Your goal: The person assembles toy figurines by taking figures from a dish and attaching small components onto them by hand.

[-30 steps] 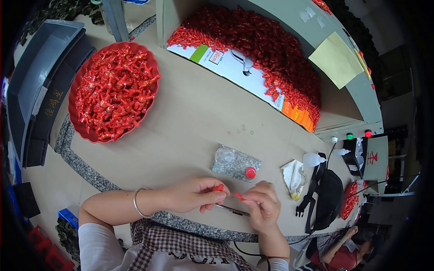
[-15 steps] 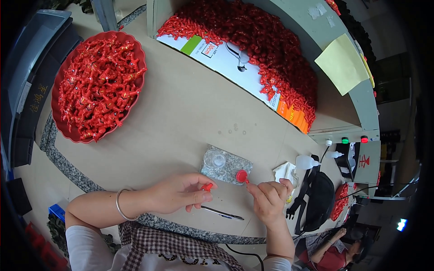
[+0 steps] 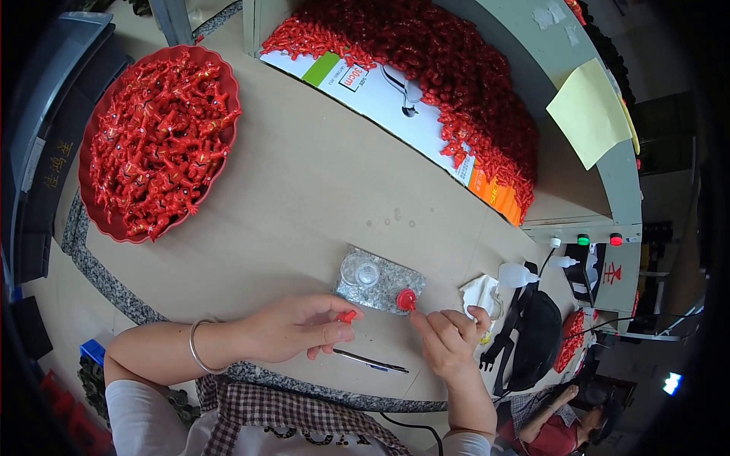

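Observation:
My left hand (image 3: pixel 304 327) is closed in a pinch on a small red plastic piece (image 3: pixel 347 316), held just left of a grey speckled stone slab (image 3: pixel 386 283). My right hand (image 3: pixel 450 342) is pinched at the slab's near right corner. A tiny red piece shows at its fingertips, touching or just beside a round red cap (image 3: pixel 406 298) on the slab; its shape is too small to tell. A clear round dish (image 3: pixel 361 271) sits on the slab's left part. Below the hands' gap lies a pen-like tool (image 3: pixel 372 362).
At the left stands a red scalloped bowl (image 3: pixel 85 178) heaped with red figures. A shelf holds a cardboard box (image 3: pixel 365 91) under a large pile of red parts. To the right lie a white cloth (image 3: pixel 480 292), a squeeze bottle (image 3: pixel 517 274) and a black bag (image 3: pixel 537 338). Another person (image 3: pixel 559 425) sits farther right.
Both hands have stayed almost in place. My right fingertips have shifted very slightly left and down by the red cap. The whole view has moved a little.

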Motion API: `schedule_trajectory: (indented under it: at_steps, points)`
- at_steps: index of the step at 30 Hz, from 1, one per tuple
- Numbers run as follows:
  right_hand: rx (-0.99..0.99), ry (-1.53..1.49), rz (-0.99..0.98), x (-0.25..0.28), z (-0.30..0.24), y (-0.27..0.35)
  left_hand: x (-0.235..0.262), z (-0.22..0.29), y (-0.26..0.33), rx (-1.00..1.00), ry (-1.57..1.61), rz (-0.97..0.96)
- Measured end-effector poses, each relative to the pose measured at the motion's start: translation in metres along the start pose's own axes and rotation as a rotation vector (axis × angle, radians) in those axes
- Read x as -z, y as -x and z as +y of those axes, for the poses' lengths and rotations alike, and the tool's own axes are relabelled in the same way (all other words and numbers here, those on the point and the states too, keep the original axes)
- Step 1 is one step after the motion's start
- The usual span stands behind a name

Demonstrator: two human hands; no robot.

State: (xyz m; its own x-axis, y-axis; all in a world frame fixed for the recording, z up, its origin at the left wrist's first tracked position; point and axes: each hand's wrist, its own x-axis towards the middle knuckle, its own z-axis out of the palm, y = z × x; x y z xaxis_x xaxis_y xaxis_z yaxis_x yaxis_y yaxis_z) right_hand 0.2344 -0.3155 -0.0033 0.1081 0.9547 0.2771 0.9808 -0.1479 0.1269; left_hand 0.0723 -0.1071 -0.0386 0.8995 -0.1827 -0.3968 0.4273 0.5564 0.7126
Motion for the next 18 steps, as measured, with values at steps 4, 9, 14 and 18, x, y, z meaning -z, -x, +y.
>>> schedule_trajectory:
  at_steps: [4, 9, 14, 18]
  points:
    - [0.088, 0.073, -0.004, 0.002, 0.0, -0.001, 0.0, 0.0, 0.0, 0.005, -0.003, 0.003]
    - [0.153, 0.125, -0.018, 0.003, 0.002, -0.004, 0.001, 0.0, -0.001, 0.005, -0.013, 0.001]
    - [0.21, 0.138, -0.047, 0.005, 0.003, -0.008, 0.0, 0.0, 0.001, 0.001, -0.013, 0.012]
    - [0.213, 0.146, -0.063, 0.007, 0.003, -0.01, 0.0, 0.001, 0.0, 0.007, -0.009, 0.012]
